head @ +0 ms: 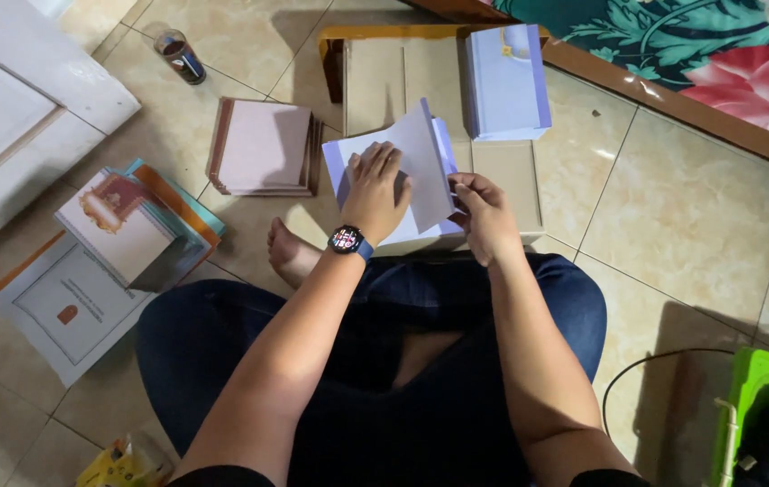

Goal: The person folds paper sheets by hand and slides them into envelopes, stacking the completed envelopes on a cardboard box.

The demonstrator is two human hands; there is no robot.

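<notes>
Two hands [430, 203] on pale card sheet [421, 153]

Glossy beige floor tiles [673, 207] meet a white panelled door [6, 117] and a wood-framed bed [673, 99] with floral bedding.
</notes>
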